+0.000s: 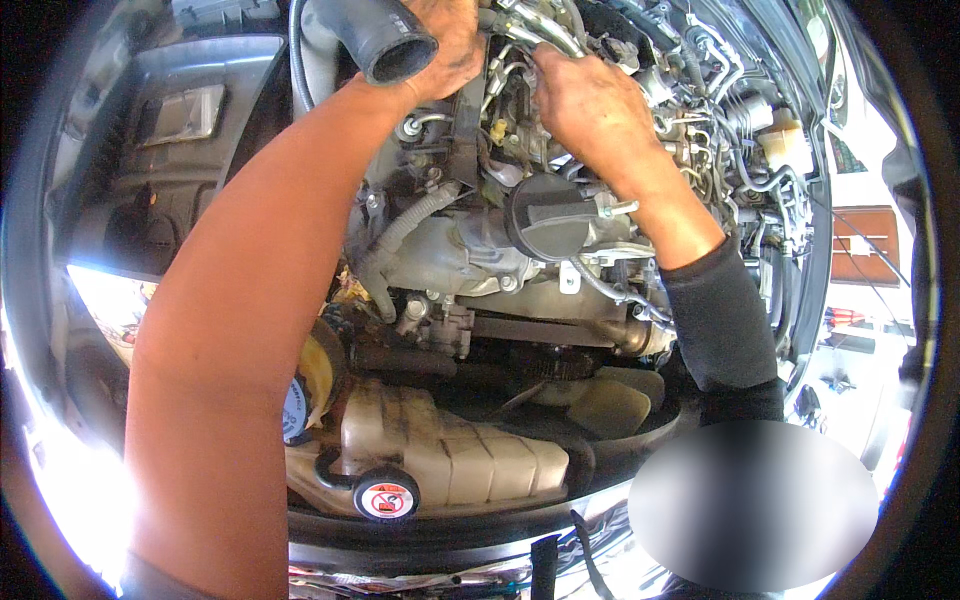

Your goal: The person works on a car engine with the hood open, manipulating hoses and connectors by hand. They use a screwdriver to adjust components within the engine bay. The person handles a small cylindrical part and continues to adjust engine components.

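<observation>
Both my arms reach into an open engine bay. My left hand [450, 48] is at the top edge, next to the open end of a black rubber hose [402, 58], which partly covers it; its fingers are hidden. My right hand [595, 110] is a little to the right, back upward, with the fingers curled down among thin metal pipes [540, 28]. Its fingertips are out of sight, and what they grip cannot be made out. Between the hands runs a dark bracket [467, 130], with a small yellow part [498, 130] beside it. Below my right hand sits a round black cap [548, 217].
A large black plastic housing [160, 200] fills the left side. Near the front are a translucent coolant tank [450, 440] with a black cap [386, 494], a blue cap [294, 410] and fan blades [610, 405]. A ribbed hose [410, 215] crosses the engine. Wiring and tubes crowd the right side.
</observation>
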A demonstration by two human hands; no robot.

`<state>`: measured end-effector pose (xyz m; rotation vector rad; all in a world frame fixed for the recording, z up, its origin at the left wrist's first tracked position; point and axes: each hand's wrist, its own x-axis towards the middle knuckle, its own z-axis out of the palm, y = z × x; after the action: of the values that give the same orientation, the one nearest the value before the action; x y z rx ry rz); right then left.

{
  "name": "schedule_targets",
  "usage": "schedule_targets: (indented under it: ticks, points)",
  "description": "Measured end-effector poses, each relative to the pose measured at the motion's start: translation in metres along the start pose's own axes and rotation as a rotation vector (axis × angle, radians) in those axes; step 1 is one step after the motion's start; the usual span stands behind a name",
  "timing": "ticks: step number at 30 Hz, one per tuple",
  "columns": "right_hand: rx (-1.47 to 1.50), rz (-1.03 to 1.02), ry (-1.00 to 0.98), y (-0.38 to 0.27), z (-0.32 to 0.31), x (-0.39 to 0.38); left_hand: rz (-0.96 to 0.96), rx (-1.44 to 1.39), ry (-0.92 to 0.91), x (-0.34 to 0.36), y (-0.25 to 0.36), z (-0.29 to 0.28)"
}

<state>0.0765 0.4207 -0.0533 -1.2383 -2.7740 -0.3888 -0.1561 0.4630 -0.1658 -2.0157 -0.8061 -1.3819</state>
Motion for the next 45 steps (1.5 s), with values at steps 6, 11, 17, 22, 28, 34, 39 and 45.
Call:
schedule_targets:
  ticks: [6, 11, 17, 22, 28, 34, 39, 45]
  points:
    - [-0.009, -0.018, 0.014, 0.001, 0.002, 0.000, 0.000, 0.011, 0.012, 0.005, 0.002, 0.001]
    - [0.018, 0.002, 0.008, 0.000, 0.000, 0.001, -0.023, 0.005, -0.010, 0.005, 0.004, -0.001]
    - [0.024, 0.008, 0.033, -0.002, 0.000, 0.002, -0.031, -0.011, -0.011, 0.006, 0.004, -0.001]
    - [0.010, 0.019, -0.005, -0.001, 0.001, 0.000, -0.012, -0.021, -0.001, 0.005, 0.004, -0.003]
    - [0.003, 0.043, -0.008, -0.001, -0.001, -0.001, 0.013, -0.029, 0.005, 0.009, 0.003, -0.005]
    - [0.011, 0.053, -0.017, 0.000, 0.000, -0.001, 0.047, 0.034, 0.074, 0.010, 0.002, -0.002]
    - [0.004, 0.029, -0.014, -0.001, 0.004, 0.000, 0.083, -0.023, 0.103, 0.010, -0.003, 0.003]
    - [0.018, 0.033, -0.007, 0.001, 0.005, 0.001, 0.031, 0.000, 0.054, 0.010, 0.002, -0.001]
